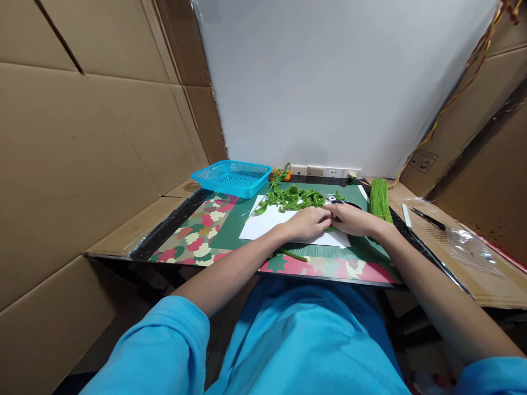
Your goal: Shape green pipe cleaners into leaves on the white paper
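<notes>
Green stem (294, 254) lies nearly crosswise, its right end nearer.

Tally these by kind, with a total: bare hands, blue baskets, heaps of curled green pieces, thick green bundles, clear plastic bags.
Left hand, right hand: 2
Blue basket: 1
Curled green heap: 1
Green bundle: 1
Plastic bag: 1
Total: 6

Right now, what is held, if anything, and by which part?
Green fuzzy material shows at the left hand and right hand; whether or where it is held cannot be told.
</notes>
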`<state>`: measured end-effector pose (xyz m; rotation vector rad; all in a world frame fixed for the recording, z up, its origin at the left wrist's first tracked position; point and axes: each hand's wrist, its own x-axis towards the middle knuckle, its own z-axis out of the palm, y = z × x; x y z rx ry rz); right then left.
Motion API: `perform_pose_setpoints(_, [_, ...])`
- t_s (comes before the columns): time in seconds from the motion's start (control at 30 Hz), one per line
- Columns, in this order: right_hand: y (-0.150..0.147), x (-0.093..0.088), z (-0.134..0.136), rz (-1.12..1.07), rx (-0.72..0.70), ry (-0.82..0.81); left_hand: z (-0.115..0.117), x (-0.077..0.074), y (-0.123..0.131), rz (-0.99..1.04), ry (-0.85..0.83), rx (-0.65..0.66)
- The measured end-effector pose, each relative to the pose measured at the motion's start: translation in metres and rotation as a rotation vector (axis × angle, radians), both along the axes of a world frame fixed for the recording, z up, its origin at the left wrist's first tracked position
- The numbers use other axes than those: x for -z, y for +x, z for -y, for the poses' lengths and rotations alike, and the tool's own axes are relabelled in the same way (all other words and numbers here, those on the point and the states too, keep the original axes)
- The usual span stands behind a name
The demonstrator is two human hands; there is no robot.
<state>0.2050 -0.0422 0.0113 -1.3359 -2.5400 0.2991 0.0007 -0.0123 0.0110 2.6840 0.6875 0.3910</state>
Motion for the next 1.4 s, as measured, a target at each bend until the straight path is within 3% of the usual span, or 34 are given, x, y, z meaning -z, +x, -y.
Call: perform_pose_setpoints(1.4, [-0.0008, -0.0038, 0.0037, 0.026, 0.008, -0.005, 0.0035, -0.0033, 0.0005, -0.054, 0.058, -0.007])
